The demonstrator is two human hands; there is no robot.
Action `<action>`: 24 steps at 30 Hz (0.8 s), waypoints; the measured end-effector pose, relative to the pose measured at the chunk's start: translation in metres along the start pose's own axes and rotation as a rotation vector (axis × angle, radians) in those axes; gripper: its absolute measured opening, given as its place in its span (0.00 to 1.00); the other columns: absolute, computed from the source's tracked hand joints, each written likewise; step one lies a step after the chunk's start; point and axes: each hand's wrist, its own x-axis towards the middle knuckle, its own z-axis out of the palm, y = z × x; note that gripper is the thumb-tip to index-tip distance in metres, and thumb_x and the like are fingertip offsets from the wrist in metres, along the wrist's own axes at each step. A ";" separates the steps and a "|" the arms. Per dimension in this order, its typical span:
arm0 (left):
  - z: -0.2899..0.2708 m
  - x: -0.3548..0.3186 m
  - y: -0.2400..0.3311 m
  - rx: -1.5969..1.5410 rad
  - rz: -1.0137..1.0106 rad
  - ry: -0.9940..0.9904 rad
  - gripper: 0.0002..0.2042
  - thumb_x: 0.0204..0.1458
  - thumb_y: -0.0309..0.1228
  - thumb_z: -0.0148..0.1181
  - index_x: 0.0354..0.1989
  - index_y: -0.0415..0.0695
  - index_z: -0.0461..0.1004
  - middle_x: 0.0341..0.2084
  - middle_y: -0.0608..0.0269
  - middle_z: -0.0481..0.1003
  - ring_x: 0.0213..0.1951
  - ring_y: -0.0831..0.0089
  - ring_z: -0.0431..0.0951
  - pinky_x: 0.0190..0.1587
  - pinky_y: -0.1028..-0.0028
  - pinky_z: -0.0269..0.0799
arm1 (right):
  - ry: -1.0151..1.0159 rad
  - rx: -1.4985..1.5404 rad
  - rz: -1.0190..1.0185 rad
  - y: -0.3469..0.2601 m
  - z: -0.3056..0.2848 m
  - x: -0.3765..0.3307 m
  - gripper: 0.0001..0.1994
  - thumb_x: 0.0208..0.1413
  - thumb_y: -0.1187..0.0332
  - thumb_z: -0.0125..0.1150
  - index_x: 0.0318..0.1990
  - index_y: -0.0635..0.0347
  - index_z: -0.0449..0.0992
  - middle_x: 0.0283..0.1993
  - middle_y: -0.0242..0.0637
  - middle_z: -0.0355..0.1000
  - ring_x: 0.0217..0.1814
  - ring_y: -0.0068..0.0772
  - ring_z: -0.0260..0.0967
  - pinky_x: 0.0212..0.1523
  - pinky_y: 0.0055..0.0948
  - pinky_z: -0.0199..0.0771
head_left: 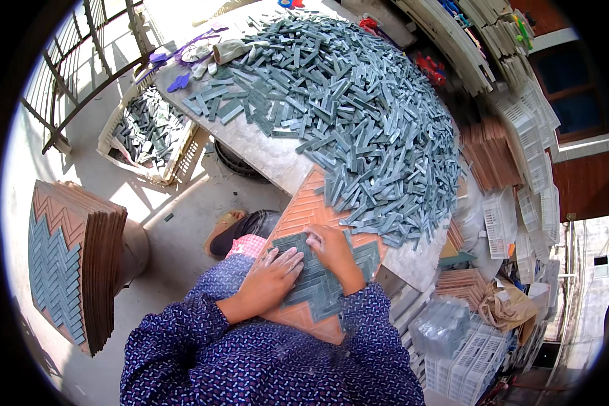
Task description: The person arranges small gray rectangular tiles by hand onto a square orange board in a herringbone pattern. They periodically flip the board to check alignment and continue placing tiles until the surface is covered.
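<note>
Across my lap and against the table edge lies an orange tray (309, 203) with zigzag grooves. Grey-green strip tiles (316, 292) fill its middle part in a herringbone pattern, while its far and near ends show bare grooves. My left hand (272, 279) rests flat on the left side of these tiles, fingers spread. Over their upper part, my right hand (333, 252) has its fingers bent and pinched together near the tile edge; whatever lies between them is hidden. A large heap of loose strip tiles (379, 128) spreads over the table just beyond the tray.
At left, a stack of orange trays (101, 271) has a tiled one on top. A cream crate (176, 166) of tile pieces stands on the floor. Gloves (233, 51) lie on the table's far left. White crates (463, 362) and more orange trays (488, 152) stand at right.
</note>
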 end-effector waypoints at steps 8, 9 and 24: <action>0.007 0.022 -0.001 0.141 0.002 -0.129 0.32 0.52 0.42 0.54 0.62 0.37 0.57 0.63 0.56 0.57 0.66 0.64 0.53 0.66 0.58 0.46 | 0.615 -0.068 0.259 0.046 -0.034 -0.006 0.11 0.49 0.69 0.65 0.33 0.64 0.68 0.22 0.39 0.71 0.23 0.34 0.69 0.26 0.31 0.67; 0.008 0.022 -0.002 0.150 0.009 -0.128 0.31 0.52 0.42 0.54 0.62 0.37 0.57 0.63 0.56 0.57 0.66 0.64 0.53 0.66 0.59 0.46 | 0.618 -0.094 0.293 0.048 -0.035 -0.004 0.12 0.48 0.68 0.66 0.34 0.64 0.68 0.22 0.38 0.71 0.23 0.32 0.69 0.26 0.30 0.68; 0.009 0.020 -0.003 0.100 0.003 -0.077 0.28 0.53 0.37 0.52 0.61 0.35 0.58 0.62 0.53 0.58 0.65 0.63 0.55 0.66 0.59 0.47 | 0.296 0.198 0.172 0.017 0.011 -0.011 0.13 0.44 0.73 0.66 0.37 0.65 0.72 0.26 0.37 0.70 0.25 0.27 0.68 0.28 0.25 0.70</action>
